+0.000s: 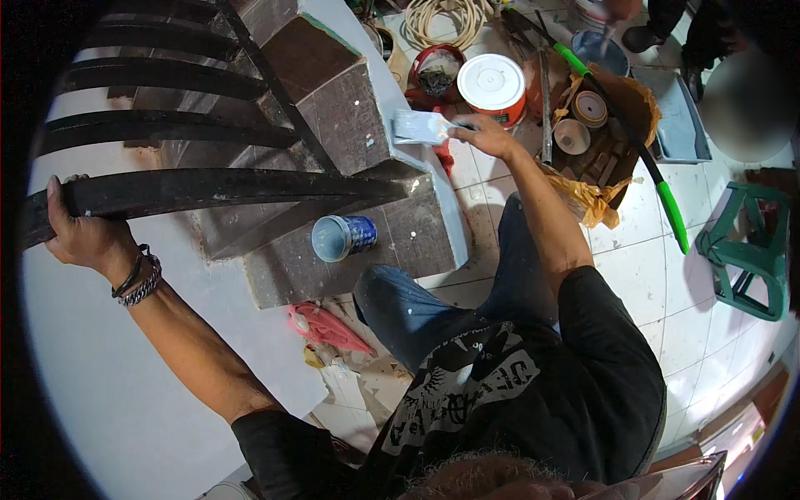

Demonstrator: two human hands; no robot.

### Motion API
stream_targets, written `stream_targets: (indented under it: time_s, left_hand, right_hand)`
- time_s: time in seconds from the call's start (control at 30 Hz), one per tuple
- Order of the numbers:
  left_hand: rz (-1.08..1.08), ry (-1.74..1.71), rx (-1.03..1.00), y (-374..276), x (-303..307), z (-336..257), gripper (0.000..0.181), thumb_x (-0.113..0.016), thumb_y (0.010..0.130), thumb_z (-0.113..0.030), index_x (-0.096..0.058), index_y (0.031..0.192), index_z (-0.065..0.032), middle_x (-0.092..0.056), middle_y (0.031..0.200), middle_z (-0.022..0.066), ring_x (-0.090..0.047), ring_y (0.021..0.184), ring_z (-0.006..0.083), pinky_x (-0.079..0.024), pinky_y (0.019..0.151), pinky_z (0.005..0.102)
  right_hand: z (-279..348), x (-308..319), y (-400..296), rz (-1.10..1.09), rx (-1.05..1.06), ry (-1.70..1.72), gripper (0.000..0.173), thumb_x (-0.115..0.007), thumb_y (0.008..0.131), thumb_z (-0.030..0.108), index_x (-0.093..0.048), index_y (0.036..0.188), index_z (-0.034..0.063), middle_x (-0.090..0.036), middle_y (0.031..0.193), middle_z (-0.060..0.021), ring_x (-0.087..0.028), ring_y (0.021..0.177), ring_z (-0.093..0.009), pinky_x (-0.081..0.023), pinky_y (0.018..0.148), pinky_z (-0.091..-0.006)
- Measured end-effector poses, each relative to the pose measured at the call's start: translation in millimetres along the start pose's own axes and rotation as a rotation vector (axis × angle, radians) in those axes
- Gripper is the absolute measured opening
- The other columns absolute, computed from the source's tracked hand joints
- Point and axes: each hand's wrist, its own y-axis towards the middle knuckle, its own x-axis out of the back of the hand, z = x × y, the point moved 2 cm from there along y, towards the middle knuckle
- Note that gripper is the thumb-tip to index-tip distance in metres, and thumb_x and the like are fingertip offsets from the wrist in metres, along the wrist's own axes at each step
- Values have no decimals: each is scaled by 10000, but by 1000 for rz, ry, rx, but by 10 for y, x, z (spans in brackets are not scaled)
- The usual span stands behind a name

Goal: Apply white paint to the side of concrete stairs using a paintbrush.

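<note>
My left hand [94, 240] is wrapped around the thick black newel post [237, 187] of the stair railing, near its upper end. In my right hand [490, 136] is the handle of a wide paintbrush [417, 127], its bristles coated in pale paint. The bristles lie against or just over the pale grey-blue side face [390, 134] of the staircase; exact contact is hard to tell. On the lowest dark tiled step [412, 250] stands a small blue paint can [361, 234], its inside smeared with pale paint. White specks dot the treads.
Beyond the stairs are a white-lidded paint bucket [492, 81], a red pail [431, 78] and coiled hose [444, 25]. A torn box [600, 181] holds cans. A green-and-black pole [631, 131] crosses it. Right are a grey tray [684, 122], green stool [747, 250] and another person's legs [700, 37].
</note>
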Motion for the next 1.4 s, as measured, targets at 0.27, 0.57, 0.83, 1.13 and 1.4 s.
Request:
stream_targets:
  time_s: [0.27, 0.57, 0.83, 1.13, 1.4]
  left_hand:
    - [15, 4, 14, 3, 8, -3, 191, -583, 849, -104, -622, 883, 80, -629, 755, 156, -643, 643, 215, -555, 584, 319]
    - [13, 55, -131, 136, 192, 240, 234, -609, 824, -82, -630, 974, 96, -645, 815, 175, -652, 674, 219, -563, 612, 323]
    - [93, 232, -63, 31, 248, 326, 212, -531, 873, -13, -628, 1018, 107, -645, 905, 210, -649, 756, 250, -561, 695, 353]
    - [75, 150, -144, 99, 233, 235, 185, -579, 875, -71, -622, 966, 84, -633, 839, 169, -649, 724, 219, -552, 661, 314]
    - [145, 117, -143, 114, 273, 236, 183, -517, 902, -39, -612, 1004, 79, -637, 880, 204, -653, 764, 259, -562, 683, 350]
  right_hand:
    - [-110, 112, 151, 101, -69, -77, 347, -586, 802, 357, -670, 980, 70, -657, 906, -116, -601, 851, -219, -448, 786, -322]
    - [23, -72, 9, 80, -26, -92, 466, -584, 781, 504, -665, 1077, 154, -654, 1061, -135, -602, 1000, -317, -456, 860, -396]
    - [30, -71, -128, -18, 23, -36, 464, -587, 776, 480, -668, 1063, 125, -646, 1073, -159, -595, 1007, -339, -441, 884, -405]
    - [-72, -10, 331, -4, -6, 154, 359, -576, 844, 392, -670, 926, 54, -651, 820, -93, -584, 768, -188, -445, 733, -311]
    - [-1, -94, 872, 97, 6, 394, 345, -578, 852, 346, -669, 872, 14, -648, 796, -65, -571, 740, -165, -439, 702, -290]
